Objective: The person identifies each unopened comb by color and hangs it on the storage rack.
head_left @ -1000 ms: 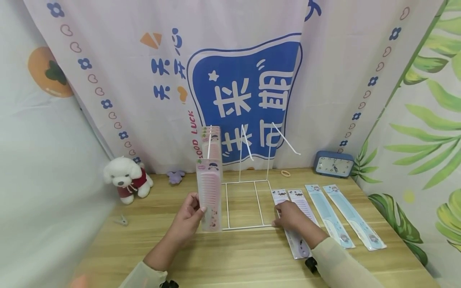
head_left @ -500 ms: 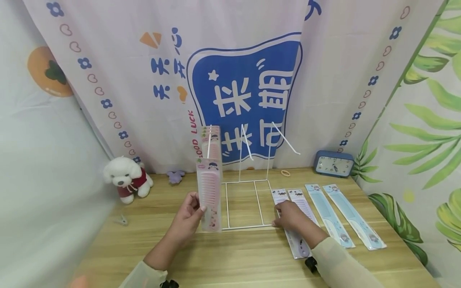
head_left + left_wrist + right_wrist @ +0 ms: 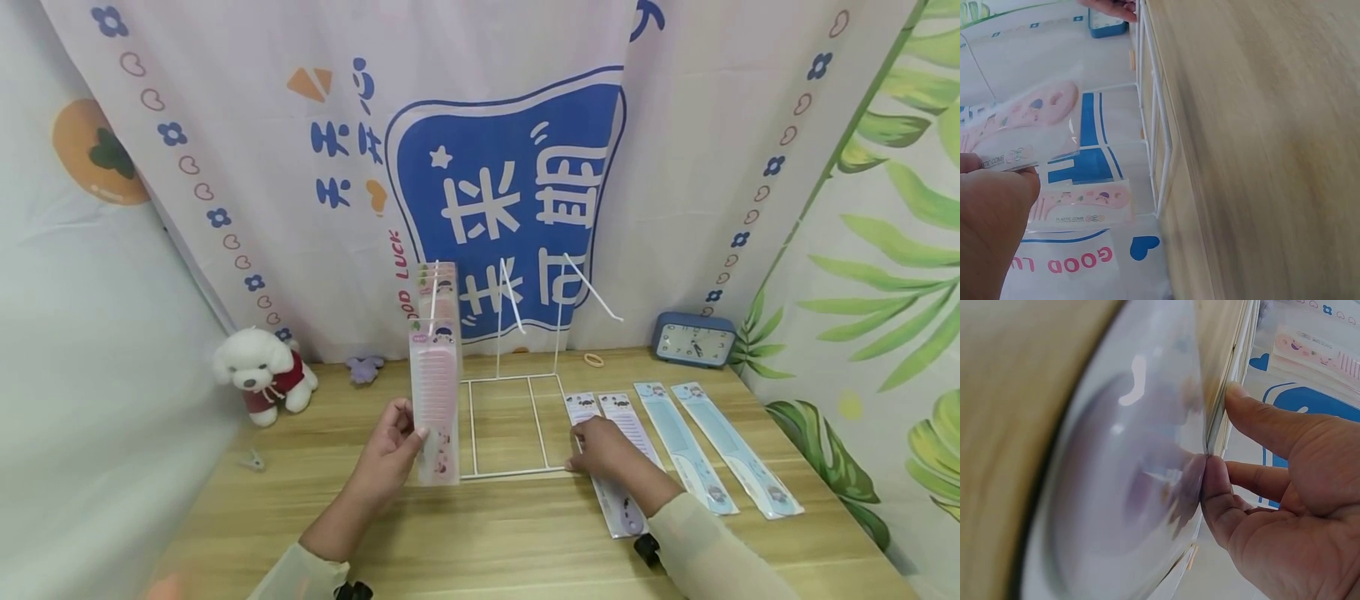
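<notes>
In the head view my left hand (image 3: 390, 446) pinches the lower left edge of a packaged pink comb (image 3: 437, 392), held upright. Its clear top overlaps the tip of the left hook on a white wire display rack (image 3: 513, 473). Behind it, several more packaged pink combs (image 3: 446, 287) hang on that hook; one hanging comb (image 3: 1085, 205) shows beyond the held pack in the left wrist view. My right hand (image 3: 603, 450) grips the rack's front right base corner, its thumb (image 3: 1244, 400) against the white wire. Below that hand lie two packaged purple combs (image 3: 628, 429), partly covered by it.
Two packaged blue combs (image 3: 678, 442) lie at the right. A blue clock (image 3: 694, 340), hair tie (image 3: 593, 360), purple flower-shaped item (image 3: 365, 369) and white toy dog (image 3: 262, 375) stand or lie along the back. A small clip (image 3: 255, 460) is at left. The rack's middle hook (image 3: 513, 296) and right hook (image 3: 594, 287) are bare.
The held comb pack has risen slightly, and its top edge now overlaps the left hook's tip. My right hand stays at the rack's corner.
</notes>
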